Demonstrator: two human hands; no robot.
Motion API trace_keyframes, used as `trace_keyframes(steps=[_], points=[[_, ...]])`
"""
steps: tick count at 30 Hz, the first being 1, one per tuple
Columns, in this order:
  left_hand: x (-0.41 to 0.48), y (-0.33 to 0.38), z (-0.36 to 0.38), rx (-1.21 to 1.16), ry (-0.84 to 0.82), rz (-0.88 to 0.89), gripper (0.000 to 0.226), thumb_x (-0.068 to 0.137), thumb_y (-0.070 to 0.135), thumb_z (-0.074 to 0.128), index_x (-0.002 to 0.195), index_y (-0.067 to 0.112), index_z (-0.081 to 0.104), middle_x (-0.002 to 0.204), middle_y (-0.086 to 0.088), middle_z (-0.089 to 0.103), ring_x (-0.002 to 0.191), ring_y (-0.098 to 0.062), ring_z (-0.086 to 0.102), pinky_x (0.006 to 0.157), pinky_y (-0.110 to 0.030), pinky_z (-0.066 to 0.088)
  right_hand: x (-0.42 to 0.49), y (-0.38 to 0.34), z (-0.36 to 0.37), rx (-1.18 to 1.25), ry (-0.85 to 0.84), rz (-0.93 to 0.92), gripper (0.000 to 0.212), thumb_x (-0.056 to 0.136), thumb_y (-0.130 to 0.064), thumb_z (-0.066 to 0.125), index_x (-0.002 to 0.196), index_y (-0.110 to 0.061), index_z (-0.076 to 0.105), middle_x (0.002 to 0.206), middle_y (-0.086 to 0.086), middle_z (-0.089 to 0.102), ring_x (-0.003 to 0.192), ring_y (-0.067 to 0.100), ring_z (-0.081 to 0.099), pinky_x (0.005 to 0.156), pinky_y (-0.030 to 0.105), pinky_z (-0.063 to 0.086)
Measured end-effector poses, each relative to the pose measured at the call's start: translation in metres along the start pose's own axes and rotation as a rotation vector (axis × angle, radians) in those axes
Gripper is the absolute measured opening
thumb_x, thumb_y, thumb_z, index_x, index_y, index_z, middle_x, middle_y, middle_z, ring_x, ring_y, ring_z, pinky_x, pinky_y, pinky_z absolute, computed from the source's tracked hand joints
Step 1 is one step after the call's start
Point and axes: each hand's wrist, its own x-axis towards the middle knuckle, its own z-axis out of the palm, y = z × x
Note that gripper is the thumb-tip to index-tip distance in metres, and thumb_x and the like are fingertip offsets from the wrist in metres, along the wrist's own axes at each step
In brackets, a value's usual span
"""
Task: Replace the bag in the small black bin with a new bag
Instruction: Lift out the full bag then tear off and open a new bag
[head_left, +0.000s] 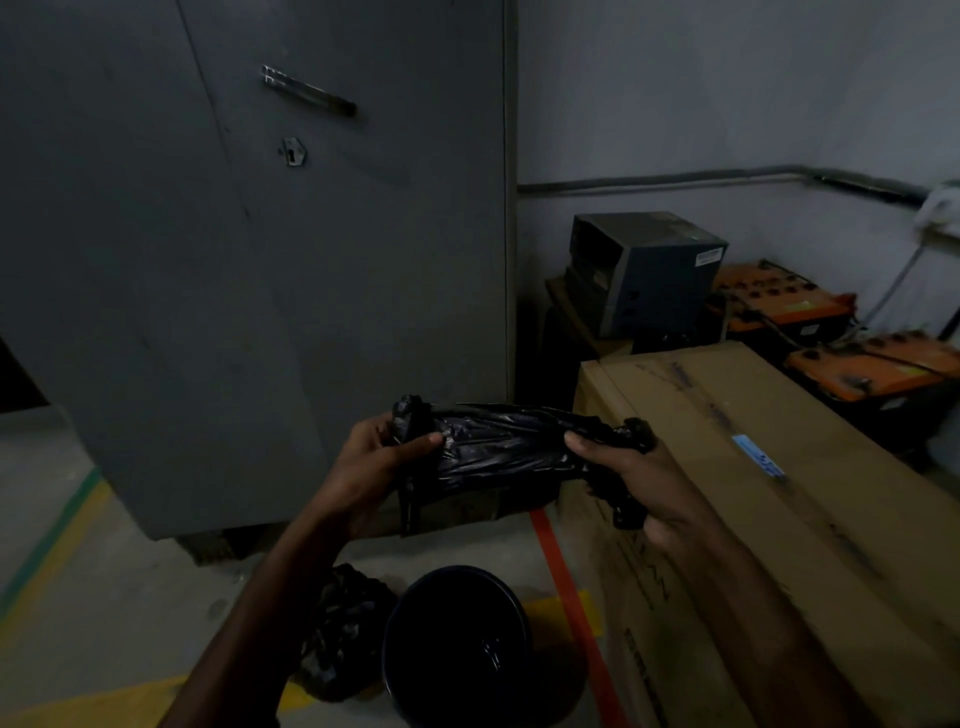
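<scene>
A crumpled new black bag (506, 444) is stretched sideways between both hands at chest height. My left hand (382, 467) grips its left end, thumb on top. My right hand (631, 475) grips its right end, with a bunch of plastic hanging below the palm. Below, on the floor, stands the small black bin (457, 647), round, open-topped and dark inside. A bunched black bag (343, 631) lies on the floor touching the bin's left side.
A tall grey metal cabinet (249, 249) stands straight ahead. A long cardboard box (769, 499) runs along the right, close to the bin. Behind it sit a grey machine (644, 270) and orange batteries (779, 301). Red and yellow tape lines mark the concrete floor.
</scene>
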Motion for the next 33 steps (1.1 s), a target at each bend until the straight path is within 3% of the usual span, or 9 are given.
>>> trace_keyframes(steps=[3, 7, 11, 15, 18, 21, 24, 28, 33], points=[[0.001, -0.002, 0.008, -0.017, 0.059, -0.071, 0.016, 0.096, -0.003, 0.055, 0.098, 0.009, 0.065, 0.071, 0.004, 0.073, 0.064, -0.011, 0.07, 0.054, -0.025, 0.058, 0.003, 0.005, 0.002, 0.094, 0.04, 0.0, 0.036, 0.091, -0.016, 0.069, 0.126, -0.005, 0.065, 0.121, 0.011, 0.072, 0.107, 0.024, 0.071, 0.07, 0.027, 0.061], [0.009, -0.012, 0.027, -0.067, 0.287, -0.115, 0.021, 0.097, 0.002, 0.047, 0.112, 0.013, 0.057, 0.091, -0.011, 0.064, 0.073, -0.021, 0.062, 0.05, -0.027, 0.055, 0.006, 0.009, 0.017, 0.347, 0.129, 0.024, 0.035, 0.099, -0.009, 0.056, 0.134, -0.002, 0.056, 0.127, 0.014, 0.066, 0.11, 0.028, 0.067, 0.069, 0.03, 0.063], [0.009, -0.016, 0.05, -0.255, 0.292, -0.122, 0.023, 0.094, 0.016, 0.059, 0.115, 0.008, 0.054, 0.106, -0.021, 0.068, 0.092, -0.036, 0.07, 0.071, -0.047, 0.062, 0.003, 0.005, 0.035, 0.454, 0.17, 0.106, 0.026, 0.103, -0.008, 0.046, 0.122, -0.004, 0.062, 0.106, 0.014, 0.07, 0.086, 0.025, 0.067, 0.068, 0.036, 0.059], [0.005, -0.013, 0.057, -0.051, 0.192, -0.027, 0.047, 0.077, 0.007, 0.083, 0.117, 0.018, 0.059, 0.105, -0.01, 0.069, 0.091, -0.025, 0.072, 0.066, -0.032, 0.06, -0.003, -0.005, 0.04, 0.557, 0.101, 0.087, 0.021, 0.097, -0.025, 0.045, 0.093, -0.014, 0.063, 0.087, 0.005, 0.064, 0.076, 0.021, 0.061, 0.061, 0.033, 0.049], [0.005, -0.008, 0.044, -0.008, 0.127, 0.004, 0.051, 0.073, 0.001, 0.084, 0.118, 0.018, 0.066, 0.108, -0.014, 0.072, 0.097, -0.029, 0.073, 0.079, -0.041, 0.062, -0.003, -0.007, 0.031, 0.446, -0.026, -0.004, 0.017, 0.087, -0.032, 0.066, 0.082, -0.016, 0.066, 0.079, 0.001, 0.069, 0.068, 0.017, 0.068, 0.052, 0.027, 0.051], [0.004, -0.004, 0.027, 0.016, 0.01, 0.042, 0.058, 0.071, -0.001, 0.084, 0.123, 0.017, 0.066, 0.11, -0.013, 0.074, 0.099, -0.027, 0.073, 0.081, -0.037, 0.062, -0.003, -0.003, 0.026, 0.194, -0.08, 0.013, 0.044, 0.064, -0.028, 0.087, 0.102, -0.01, 0.073, 0.101, 0.011, 0.078, 0.078, 0.018, 0.076, 0.057, 0.027, 0.058], [0.002, 0.0, 0.013, 0.032, -0.106, 0.052, 0.059, 0.074, -0.004, 0.08, 0.129, 0.013, 0.064, 0.112, -0.012, 0.074, 0.101, -0.024, 0.073, 0.079, -0.028, 0.06, -0.004, 0.006, 0.021, 0.008, -0.095, 0.024, 0.039, 0.069, -0.008, 0.087, 0.105, -0.007, 0.073, 0.105, 0.011, 0.078, 0.084, 0.019, 0.077, 0.062, 0.028, 0.061], [0.001, -0.005, -0.003, 0.049, -0.15, -0.003, 0.036, 0.075, -0.006, 0.077, 0.109, 0.001, 0.071, 0.102, -0.016, 0.077, 0.09, -0.025, 0.075, 0.075, -0.026, 0.06, -0.001, 0.011, 0.014, -0.031, -0.068, 0.038, 0.031, 0.079, -0.012, 0.082, 0.108, -0.012, 0.071, 0.105, 0.007, 0.077, 0.085, 0.019, 0.076, 0.061, 0.028, 0.06], [0.001, -0.021, -0.004, 0.024, -0.04, -0.051, 0.015, 0.087, -0.004, 0.066, 0.098, -0.015, 0.067, 0.078, -0.009, 0.072, 0.068, -0.019, 0.066, 0.059, -0.021, 0.055, 0.012, 0.026, 0.008, 0.007, -0.011, 0.082, 0.054, 0.08, -0.028, 0.081, 0.13, -0.015, 0.064, 0.124, 0.003, 0.072, 0.115, 0.023, 0.066, 0.105, 0.044, 0.05]])
